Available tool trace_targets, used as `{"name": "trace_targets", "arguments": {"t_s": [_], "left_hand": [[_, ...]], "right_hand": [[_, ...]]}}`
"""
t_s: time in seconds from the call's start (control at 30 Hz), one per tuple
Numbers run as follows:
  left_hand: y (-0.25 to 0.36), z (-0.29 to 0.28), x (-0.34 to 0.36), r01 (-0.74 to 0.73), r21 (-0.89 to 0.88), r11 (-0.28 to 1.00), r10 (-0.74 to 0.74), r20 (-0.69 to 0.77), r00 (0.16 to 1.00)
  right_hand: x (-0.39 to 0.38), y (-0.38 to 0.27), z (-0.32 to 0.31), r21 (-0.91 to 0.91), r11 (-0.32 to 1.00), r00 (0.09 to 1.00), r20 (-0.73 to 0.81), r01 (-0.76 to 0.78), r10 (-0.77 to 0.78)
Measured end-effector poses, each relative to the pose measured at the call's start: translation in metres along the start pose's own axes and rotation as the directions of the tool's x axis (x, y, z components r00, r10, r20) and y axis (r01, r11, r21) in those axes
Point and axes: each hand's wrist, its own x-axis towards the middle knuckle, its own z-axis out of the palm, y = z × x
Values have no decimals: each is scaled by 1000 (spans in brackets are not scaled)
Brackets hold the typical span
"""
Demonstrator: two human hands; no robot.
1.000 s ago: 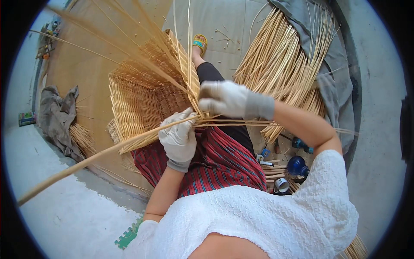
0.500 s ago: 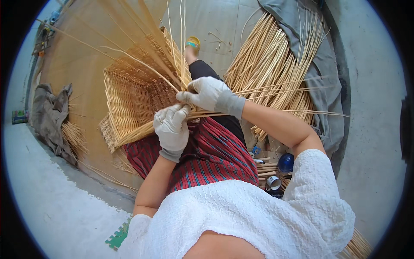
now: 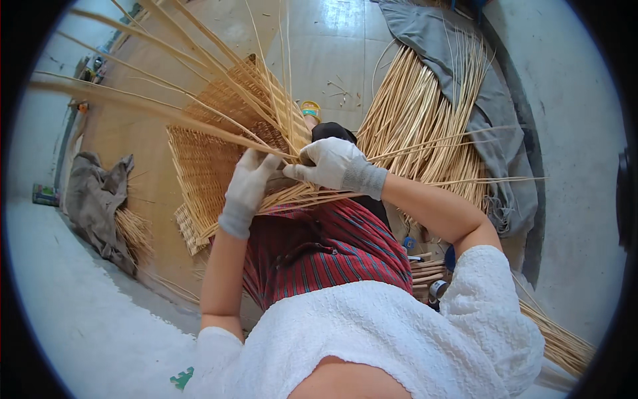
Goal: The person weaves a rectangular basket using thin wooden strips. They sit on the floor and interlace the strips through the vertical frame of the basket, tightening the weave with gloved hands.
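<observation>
A rectangular wicker basket lies tilted across my lap, its opening facing me and long loose rods fanning up from its rim. My gloved left hand is closed at the near rim, fingertips on a thick pale wicker rod that stretches far to the upper left. Just right of it, my gloved right hand pinches rods at the basket's corner, thumb pointing left. Several rods run from this corner to the right, beneath my right wrist. The fingertips partly hide where the rods cross.
A big bundle of wicker rods lies on a grey cloth at right. Another grey cloth with rods sits at left. My foot in a yellow slipper is beyond the basket. Cut rods lie by my right hip.
My left hand has turned upright and moved slightly left and up, onto the thick rod. That rod now slants lower to the left. The view has shifted a little.
</observation>
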Motion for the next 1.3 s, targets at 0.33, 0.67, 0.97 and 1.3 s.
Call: {"name": "trace_targets", "arguments": {"t_s": [0.33,0.67,0.97,1.3], "left_hand": [[-23,24,-7,-246,426,871,298,-60,953],[-30,16,1,-219,258,941,258,-125,958],[-16,26,-8,-70,132,989,85,-108,991],[-15,10,-5,1,-45,999,3,98,995]], "right_hand": [[68,-7,-76,-278,857,898,64,435,-435],[136,7,-90,179,964,925,-361,196,-121],[156,10,-74,-644,756,993,83,115,-80],[-9,31,-90,-394,863,827,560,316,-47]]}}
